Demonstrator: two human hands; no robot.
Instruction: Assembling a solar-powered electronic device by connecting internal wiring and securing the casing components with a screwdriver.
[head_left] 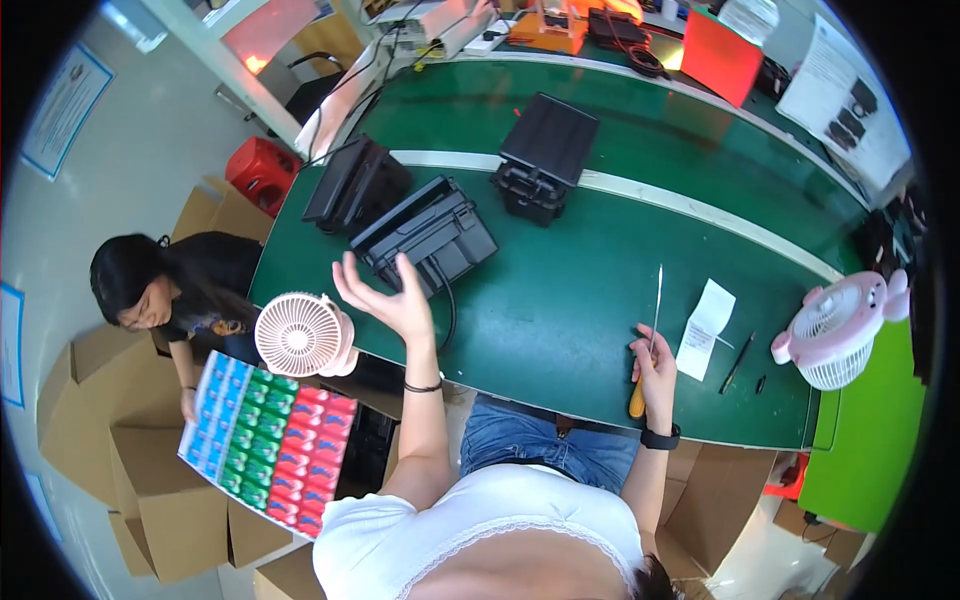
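Held yellow-handled screwdriver, nearby black box

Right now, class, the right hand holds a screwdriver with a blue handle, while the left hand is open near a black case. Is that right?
Not quite: the screwdriver has an orange-yellow handle, not a blue one, as the head view shows. The rest stands: the right hand holds it, while the left hand is open near a black case.

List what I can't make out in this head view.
Screwdriver, head view: its middle is covered by the right hand.
Paper slip, head view: its print is too small to read.
Leftmost black case, head view: partly hidden behind the neighbouring black case.
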